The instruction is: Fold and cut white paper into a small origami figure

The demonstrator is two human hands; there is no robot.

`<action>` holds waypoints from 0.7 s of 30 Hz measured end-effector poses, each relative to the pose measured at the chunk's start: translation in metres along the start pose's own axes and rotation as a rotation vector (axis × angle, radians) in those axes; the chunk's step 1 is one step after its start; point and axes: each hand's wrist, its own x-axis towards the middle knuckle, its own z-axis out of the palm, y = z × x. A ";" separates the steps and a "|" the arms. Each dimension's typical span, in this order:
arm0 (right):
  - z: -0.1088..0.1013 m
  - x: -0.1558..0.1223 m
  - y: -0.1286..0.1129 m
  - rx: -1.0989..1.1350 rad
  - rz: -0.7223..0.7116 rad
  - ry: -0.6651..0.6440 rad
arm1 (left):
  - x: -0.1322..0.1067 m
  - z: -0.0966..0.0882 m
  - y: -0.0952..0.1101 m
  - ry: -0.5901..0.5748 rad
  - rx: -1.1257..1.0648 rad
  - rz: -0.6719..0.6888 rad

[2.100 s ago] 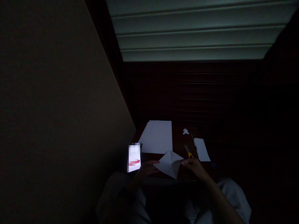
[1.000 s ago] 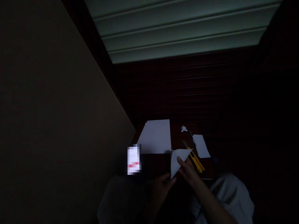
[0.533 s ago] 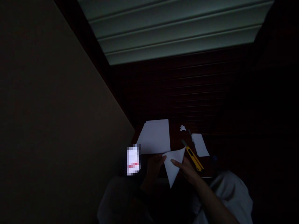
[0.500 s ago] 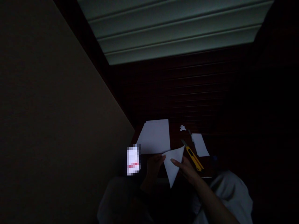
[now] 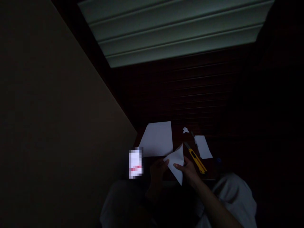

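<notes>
The scene is very dark. I hold a folded white paper (image 5: pixel 176 162), shaped like a triangle, over the near edge of a dark table (image 5: pixel 178 139). My left hand (image 5: pixel 158 169) pinches its left corner. My right hand (image 5: pixel 188 171) grips its right side, with the thumb on top. A yellow utility knife (image 5: pixel 196 160) lies just right of my right hand.
A stack of white sheets (image 5: pixel 158 138) lies behind the folded paper. A lit phone screen (image 5: pixel 136 163) stands at the left. A small paper strip (image 5: pixel 203 146), a pen (image 5: pixel 193 138) and a crumpled scrap (image 5: pixel 185 130) lie further right. A wall runs along the left.
The paper was turned and refolded between my hands, from a wide kite to a narrow triangle. My left hand left it briefly, then took its left corner again.
</notes>
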 end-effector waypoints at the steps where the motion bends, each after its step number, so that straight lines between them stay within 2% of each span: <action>1: 0.000 0.000 0.000 -0.002 0.002 -0.004 | 0.001 -0.002 0.000 -0.022 -0.006 -0.009; 5: -0.002 0.000 0.000 -0.006 0.004 -0.024 | 0.004 -0.008 0.002 -0.066 0.020 0.002; 9: 0.000 0.000 -0.002 -0.014 0.019 -0.028 | 0.006 -0.011 0.006 -0.172 0.052 -0.001; 11: 0.003 -0.002 -0.005 -0.017 -0.010 -0.036 | 0.008 -0.012 0.006 -0.137 0.071 0.008; 14: 0.007 -0.006 -0.010 -0.046 -0.108 -0.080 | 0.011 -0.013 0.004 0.046 0.069 -0.002; 16: 0.009 -0.008 -0.011 -0.112 -0.182 -0.106 | 0.011 -0.012 0.005 0.093 0.019 -0.016; 18: 0.008 -0.008 -0.010 -0.203 -0.226 -0.081 | 0.009 -0.011 0.008 0.046 -0.031 -0.035; 21: 0.004 -0.005 -0.005 -0.261 -0.166 -0.007 | 0.005 -0.012 0.015 -0.042 -0.048 -0.097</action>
